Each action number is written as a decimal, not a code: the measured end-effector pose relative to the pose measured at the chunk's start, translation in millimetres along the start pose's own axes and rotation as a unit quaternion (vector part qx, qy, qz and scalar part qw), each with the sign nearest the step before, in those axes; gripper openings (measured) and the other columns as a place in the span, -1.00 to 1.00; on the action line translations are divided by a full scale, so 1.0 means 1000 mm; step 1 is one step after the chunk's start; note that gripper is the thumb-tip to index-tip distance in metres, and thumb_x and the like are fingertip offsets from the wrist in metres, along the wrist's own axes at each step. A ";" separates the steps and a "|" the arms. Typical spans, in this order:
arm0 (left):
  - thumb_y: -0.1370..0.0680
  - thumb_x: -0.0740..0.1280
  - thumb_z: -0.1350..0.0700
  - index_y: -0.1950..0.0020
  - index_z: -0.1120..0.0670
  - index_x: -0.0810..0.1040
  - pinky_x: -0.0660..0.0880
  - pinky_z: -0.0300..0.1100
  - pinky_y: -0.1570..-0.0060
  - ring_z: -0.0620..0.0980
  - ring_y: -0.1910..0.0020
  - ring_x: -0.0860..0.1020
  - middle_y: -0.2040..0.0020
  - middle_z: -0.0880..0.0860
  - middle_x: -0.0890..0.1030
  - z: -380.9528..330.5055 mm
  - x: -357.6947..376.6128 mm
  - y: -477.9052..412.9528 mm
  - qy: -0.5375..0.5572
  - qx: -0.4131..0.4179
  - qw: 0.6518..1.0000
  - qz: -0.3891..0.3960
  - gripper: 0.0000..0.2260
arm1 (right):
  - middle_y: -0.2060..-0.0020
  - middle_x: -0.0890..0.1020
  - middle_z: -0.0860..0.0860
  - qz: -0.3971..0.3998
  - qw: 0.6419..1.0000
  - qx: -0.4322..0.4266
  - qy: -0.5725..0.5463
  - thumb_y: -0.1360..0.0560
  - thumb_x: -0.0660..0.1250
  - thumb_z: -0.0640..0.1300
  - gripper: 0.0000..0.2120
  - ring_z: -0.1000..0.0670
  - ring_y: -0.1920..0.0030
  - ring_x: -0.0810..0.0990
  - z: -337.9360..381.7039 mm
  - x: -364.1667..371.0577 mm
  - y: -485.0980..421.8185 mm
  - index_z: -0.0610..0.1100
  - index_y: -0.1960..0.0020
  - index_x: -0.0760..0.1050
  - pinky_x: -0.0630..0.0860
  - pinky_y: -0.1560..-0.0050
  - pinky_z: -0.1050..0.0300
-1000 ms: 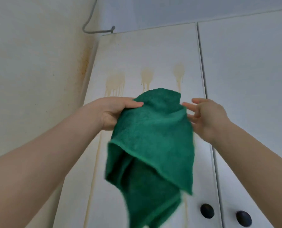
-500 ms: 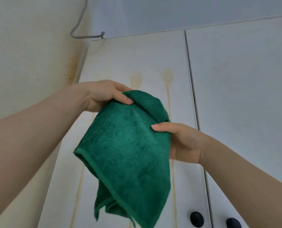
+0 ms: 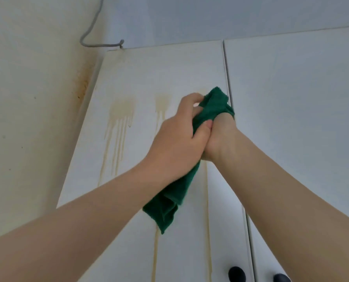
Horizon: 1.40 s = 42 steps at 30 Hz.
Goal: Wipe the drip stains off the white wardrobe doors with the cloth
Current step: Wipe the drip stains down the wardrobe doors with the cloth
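1. Both of your hands squeeze the green cloth (image 3: 215,106) tight. Your left hand (image 3: 177,139) wraps over it from the side. Your right hand (image 3: 220,135) is closed around it just beside the left, and the two hands touch.
2. Look left first. You see a cream wall (image 3: 33,98) with a rusty brown mark in the corner, and a thin grey cable (image 3: 92,27) bends along the top.
3. Next comes the left wardrobe door (image 3: 159,68). It is flat, white and smooth. Two yellow-brown drip stains (image 3: 120,115) sit on it, with thin lines running far down.
4. The cloth is bunched up high against this door, near the crack between the doors. Its loose end hangs down under your hands. It looks soft and fuzzy, like a towel.
5. A faint stain peeks out just above your left hand, so you seem to be at the start of the wiping.
6. The right wardrobe door (image 3: 291,119) looks clean. Two round black knobs (image 3: 237,274) sit at the bottom.
7. Next, you probably need to press flat and rub sideways toward the big stains, then follow the long drips down.
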<state>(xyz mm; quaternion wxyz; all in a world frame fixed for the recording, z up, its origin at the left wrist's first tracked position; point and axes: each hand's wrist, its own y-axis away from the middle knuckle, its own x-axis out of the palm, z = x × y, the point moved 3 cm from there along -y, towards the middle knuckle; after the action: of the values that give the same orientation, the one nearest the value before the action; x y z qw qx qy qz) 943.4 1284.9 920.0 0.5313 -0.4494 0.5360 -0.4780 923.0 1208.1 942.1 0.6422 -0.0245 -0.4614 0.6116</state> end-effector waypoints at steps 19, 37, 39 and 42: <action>-0.64 0.09 0.11 -0.53 -0.13 -0.06 0.16 -0.12 -0.39 -0.05 -0.35 0.38 -0.37 -0.07 0.42 0.065 0.007 -0.039 -0.064 0.001 0.997 0.035 -0.49 | -0.33 0.47 -0.02 -0.191 0.351 -0.674 0.621 -0.51 0.17 -0.22 -0.44 -0.11 -0.35 0.40 0.032 -0.006 -0.012 0.05 -0.48 0.20 0.20 -0.34 -0.24; -0.65 -0.17 -0.05 -0.55 -0.01 -0.04 -0.31 0.15 -0.41 -0.19 -0.51 -0.03 -0.55 -0.11 0.01 0.118 0.027 -0.064 -0.391 -0.018 0.914 0.109 -0.55 | -0.52 0.03 0.12 -0.200 0.248 -0.387 0.865 -0.65 -0.12 -0.03 -0.56 0.05 -0.51 -0.04 0.062 -0.055 -0.086 0.04 -0.53 0.03 -0.02 -0.34 -0.10; -0.65 -0.16 -0.05 -0.54 0.00 -0.03 -0.31 0.14 -0.42 -0.19 -0.51 -0.03 -0.54 -0.11 0.02 0.116 0.024 -0.068 -0.390 -0.015 0.915 0.101 -0.55 | -0.51 0.07 0.14 -0.135 0.176 -0.411 0.884 -0.65 -0.12 -0.01 -0.56 0.07 -0.51 -0.02 0.048 -0.070 -0.072 0.06 -0.52 0.05 -0.08 -0.33 -0.05; -0.66 -0.16 -0.03 -0.54 0.00 0.00 -0.30 0.12 -0.43 -0.19 -0.51 -0.01 -0.54 -0.11 0.05 0.109 0.025 -0.073 -0.403 0.010 0.909 0.102 -0.56 | -0.52 0.03 0.14 -0.157 0.171 -0.379 0.896 -0.65 -0.11 -0.01 -0.55 0.07 -0.51 -0.06 0.087 -0.064 -0.086 0.07 -0.53 -0.01 -0.11 -0.39 -0.04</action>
<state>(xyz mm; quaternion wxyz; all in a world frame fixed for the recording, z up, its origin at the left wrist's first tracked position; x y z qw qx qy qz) 1049.9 1246.6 991.3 0.7526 -0.5410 0.3147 -0.2046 945.8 1088.8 1007.4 0.6099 -0.7230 0.2610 -0.1928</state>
